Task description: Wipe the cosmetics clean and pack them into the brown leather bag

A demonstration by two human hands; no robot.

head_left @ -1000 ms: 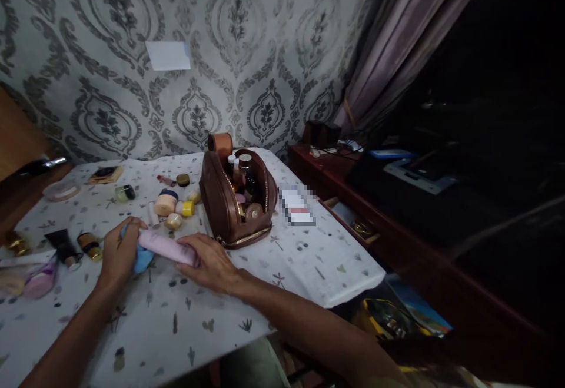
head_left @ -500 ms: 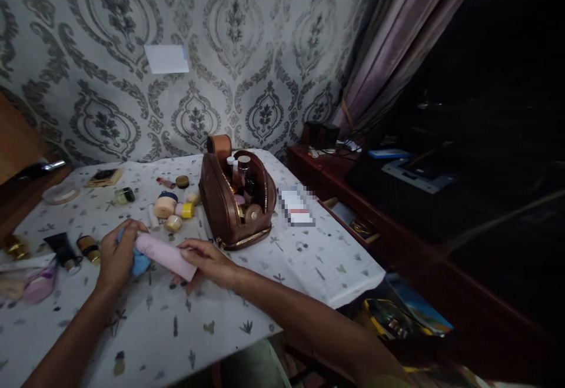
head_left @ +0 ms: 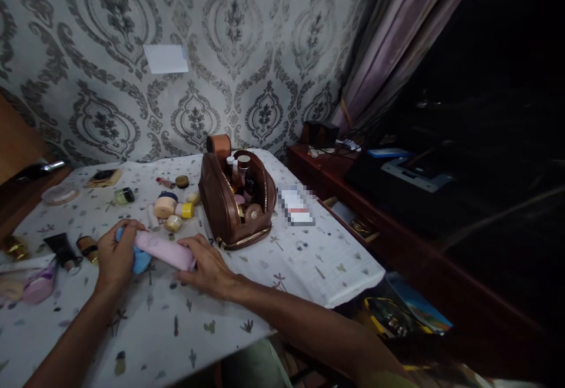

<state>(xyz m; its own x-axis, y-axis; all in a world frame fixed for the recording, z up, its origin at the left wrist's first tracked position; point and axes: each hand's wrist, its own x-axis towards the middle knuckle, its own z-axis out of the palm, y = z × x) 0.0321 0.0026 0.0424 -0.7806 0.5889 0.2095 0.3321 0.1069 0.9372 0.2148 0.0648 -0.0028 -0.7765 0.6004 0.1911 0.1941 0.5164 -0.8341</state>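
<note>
A pale pink bottle [head_left: 162,250] lies almost level between my two hands, above the patterned tablecloth. My left hand [head_left: 118,251] is closed around a blue cloth [head_left: 141,260] pressed to the bottle's left end. The fingers of my right hand [head_left: 207,265] grip the bottle's other end, thumb above and fingertips below. Just beyond my right hand stands an open brown leather bag [head_left: 220,211], its zip undone, with several bottles [head_left: 243,167] upright inside. Small jars, among them a cream jar with a dark blue lid [head_left: 165,204] and a yellow-lidded one [head_left: 185,209], sit behind the pink bottle.
Left of my left hand lie a black tube [head_left: 62,251], a gold-and-black bottle [head_left: 88,249] and a clear pouch [head_left: 39,282]. A blurred-out flat item [head_left: 296,206] rests right of the bag. The dark red desk [head_left: 320,167] with an open drawer [head_left: 353,223] stands at the right.
The pink bottle has turned in my hands, and its printed side faces differently. My right hand has shifted its hold to wrap the bottle's right end. The bag has not moved.
</note>
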